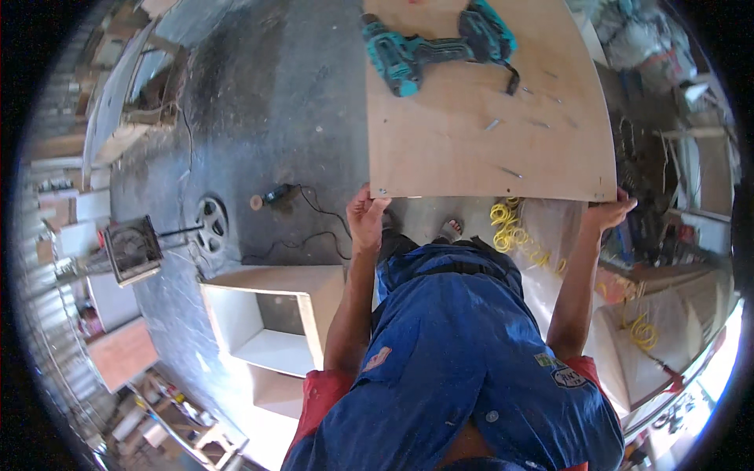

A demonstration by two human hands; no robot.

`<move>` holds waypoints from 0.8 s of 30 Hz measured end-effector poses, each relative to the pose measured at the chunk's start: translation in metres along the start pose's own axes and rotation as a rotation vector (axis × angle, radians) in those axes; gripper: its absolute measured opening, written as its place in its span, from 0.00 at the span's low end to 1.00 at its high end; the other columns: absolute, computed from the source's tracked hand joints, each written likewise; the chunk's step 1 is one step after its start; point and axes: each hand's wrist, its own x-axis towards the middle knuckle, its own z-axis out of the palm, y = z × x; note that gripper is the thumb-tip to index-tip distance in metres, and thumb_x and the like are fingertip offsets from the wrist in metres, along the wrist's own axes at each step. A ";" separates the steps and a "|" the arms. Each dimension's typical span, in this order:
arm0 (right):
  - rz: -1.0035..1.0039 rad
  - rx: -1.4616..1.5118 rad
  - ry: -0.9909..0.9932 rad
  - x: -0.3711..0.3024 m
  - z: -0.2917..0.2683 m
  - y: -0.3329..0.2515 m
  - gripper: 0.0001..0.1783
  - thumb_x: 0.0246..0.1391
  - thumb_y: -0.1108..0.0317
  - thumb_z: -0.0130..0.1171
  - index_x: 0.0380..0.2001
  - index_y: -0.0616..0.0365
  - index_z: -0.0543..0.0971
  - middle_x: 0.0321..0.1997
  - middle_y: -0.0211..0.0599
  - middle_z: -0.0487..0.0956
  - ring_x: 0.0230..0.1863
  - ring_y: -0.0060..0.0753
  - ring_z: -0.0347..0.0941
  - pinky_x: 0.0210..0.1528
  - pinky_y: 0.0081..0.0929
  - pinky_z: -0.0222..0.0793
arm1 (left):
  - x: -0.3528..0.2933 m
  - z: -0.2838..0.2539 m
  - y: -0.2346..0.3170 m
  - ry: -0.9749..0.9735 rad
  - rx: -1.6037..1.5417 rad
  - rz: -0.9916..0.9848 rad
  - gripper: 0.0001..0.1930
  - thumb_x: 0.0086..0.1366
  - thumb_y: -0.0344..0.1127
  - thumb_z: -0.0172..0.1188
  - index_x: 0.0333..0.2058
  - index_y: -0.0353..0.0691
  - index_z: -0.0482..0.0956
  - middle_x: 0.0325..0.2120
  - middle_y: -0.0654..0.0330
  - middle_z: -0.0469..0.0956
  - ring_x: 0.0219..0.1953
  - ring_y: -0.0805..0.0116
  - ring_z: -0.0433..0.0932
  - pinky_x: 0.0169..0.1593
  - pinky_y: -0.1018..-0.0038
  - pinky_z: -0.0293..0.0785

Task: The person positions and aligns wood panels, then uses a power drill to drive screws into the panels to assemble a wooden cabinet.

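Observation:
A pale plywood board [471,157] lies flat in front of me, its near edge toward my body. My left hand [366,220] is closed on the board's near left corner, thumb and fingers pinching the edge. At the near right corner my right hand [609,212] grips the board too, with some fingers hidden. A teal and black cordless drill [424,51] rests on its side on the far part of the board. Several loose screws [509,172] are scattered over the surface, and screw heads show along the near edge.
An open box-like wooden cabinet [271,314] stands on the floor at my left. Beyond it are a corded power tool [275,195] and a metal stand with a wheel [210,225]. A coiled yellow hose [509,228] lies right of my feet. Wood scraps clutter both sides.

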 end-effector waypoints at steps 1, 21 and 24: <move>-0.021 -0.038 -0.021 0.002 -0.003 0.000 0.39 0.69 0.37 0.35 0.34 0.66 0.79 0.33 0.40 0.80 0.35 0.39 0.74 0.42 0.40 0.72 | -0.001 0.002 0.000 -0.013 -0.021 0.015 0.14 0.64 0.25 0.64 0.49 0.33 0.82 0.43 0.64 0.83 0.46 0.75 0.78 0.55 0.75 0.71; -1.300 -0.587 -1.241 -0.266 0.019 -0.150 0.30 0.48 0.67 0.73 0.56 0.57 0.78 0.66 0.46 0.74 0.71 0.55 0.66 0.70 0.51 0.63 | 0.021 -0.002 0.000 -0.225 0.061 -0.054 0.20 0.53 0.27 0.78 0.45 0.36 0.85 0.37 0.63 0.84 0.40 0.74 0.80 0.46 0.72 0.77; -1.258 -0.454 -1.438 -0.319 0.056 -0.162 0.31 0.46 0.64 0.75 0.56 0.49 0.79 0.70 0.43 0.71 0.73 0.58 0.62 0.72 0.57 0.60 | 0.027 -0.010 0.003 -0.313 0.071 0.067 0.19 0.56 0.29 0.76 0.47 0.36 0.85 0.37 0.63 0.83 0.41 0.74 0.79 0.44 0.72 0.77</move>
